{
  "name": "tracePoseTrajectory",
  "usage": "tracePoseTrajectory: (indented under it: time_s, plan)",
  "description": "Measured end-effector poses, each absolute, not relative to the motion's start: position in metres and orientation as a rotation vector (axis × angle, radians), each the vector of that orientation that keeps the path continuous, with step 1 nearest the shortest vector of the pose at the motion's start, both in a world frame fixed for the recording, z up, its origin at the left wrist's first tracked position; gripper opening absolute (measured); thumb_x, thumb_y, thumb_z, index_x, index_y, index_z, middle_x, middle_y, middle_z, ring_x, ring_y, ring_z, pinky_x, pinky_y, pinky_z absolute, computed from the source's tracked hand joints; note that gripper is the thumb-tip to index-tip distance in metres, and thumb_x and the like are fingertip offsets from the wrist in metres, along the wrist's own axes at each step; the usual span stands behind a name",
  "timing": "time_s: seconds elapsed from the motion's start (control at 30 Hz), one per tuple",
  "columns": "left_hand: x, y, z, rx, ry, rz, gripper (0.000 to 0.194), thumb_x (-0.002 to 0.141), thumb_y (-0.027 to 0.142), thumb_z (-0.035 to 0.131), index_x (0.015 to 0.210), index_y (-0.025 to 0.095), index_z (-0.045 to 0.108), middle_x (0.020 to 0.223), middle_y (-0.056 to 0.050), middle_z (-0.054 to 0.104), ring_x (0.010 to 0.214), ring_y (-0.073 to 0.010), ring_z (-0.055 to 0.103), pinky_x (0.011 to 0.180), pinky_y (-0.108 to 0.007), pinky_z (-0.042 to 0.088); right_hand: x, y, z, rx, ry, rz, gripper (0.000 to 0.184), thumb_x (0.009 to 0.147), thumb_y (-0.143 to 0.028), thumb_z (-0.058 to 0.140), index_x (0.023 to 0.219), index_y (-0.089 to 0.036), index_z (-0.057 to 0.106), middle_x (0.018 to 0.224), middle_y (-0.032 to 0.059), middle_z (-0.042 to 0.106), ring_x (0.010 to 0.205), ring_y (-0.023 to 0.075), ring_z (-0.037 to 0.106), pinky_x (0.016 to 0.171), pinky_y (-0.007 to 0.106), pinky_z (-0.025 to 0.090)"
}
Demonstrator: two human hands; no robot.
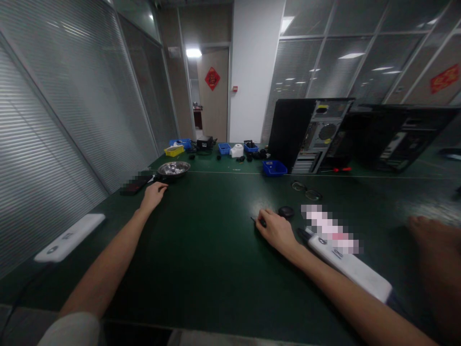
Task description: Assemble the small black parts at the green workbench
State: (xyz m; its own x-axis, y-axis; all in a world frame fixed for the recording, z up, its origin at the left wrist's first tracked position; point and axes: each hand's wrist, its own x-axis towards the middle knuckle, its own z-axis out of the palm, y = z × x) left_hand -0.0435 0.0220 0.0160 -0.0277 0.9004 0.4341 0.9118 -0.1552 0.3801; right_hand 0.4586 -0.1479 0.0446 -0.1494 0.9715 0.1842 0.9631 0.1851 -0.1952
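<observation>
My left hand [154,195] is over the left part of the green table [201,240], its fingers curled together beside a shiny metal bowl [174,169] with small bright pieces in it. Whatever those fingers may hold is too small to make out. Closed low over the table's middle right, my right hand [275,229] grips a small, thin dark object [253,219]; its tip pokes out past the fingertips and the rest is hidden. A black mouse-like rounded object [286,212] lies just behind this hand.
White power-bank-like devices [74,238] [355,269] lie at left and under my right forearm. Glasses [306,190], a blue tray [274,167], and a computer tower [309,134] are at back right. Small bins [174,151] line the far edge. Another person's hand [430,233] rests at right.
</observation>
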Motion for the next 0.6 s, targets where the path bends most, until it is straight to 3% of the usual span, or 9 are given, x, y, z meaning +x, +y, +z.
tracePoseTrajectory:
  time_s: [0.27,0.6]
  plan:
    - [-0.0405,0.0177,0.0143,-2.23,-1.881,-0.802,0.035,0.092,0.028,0.042,0.105,0.017,0.073,0.116,-0.011,0.068,0.111,-0.0275,0.058,0.103,-0.04,0.044,0.46,-0.1479,0.0422,-1.797,-2.193,0.024,0.015,0.098,-0.035,0.052,0.095,-0.023,0.06,0.098,0.0027,0.065,0.08,0.0162,0.063,0.062,0.026,0.033]
    - [-0.0345,0.0157,0.0126,-2.178,-1.789,-0.524,0.041,0.095,0.026,0.039,0.12,0.012,0.069,0.115,-0.017,0.063,0.109,-0.0314,0.056,0.096,-0.042,0.048,0.4609,-0.1482,0.0423,-1.784,-2.198,0.008,0.015,0.098,-0.035,0.052,0.094,-0.022,0.059,0.098,0.003,0.065,0.08,0.0158,0.063,0.064,0.025,0.034]
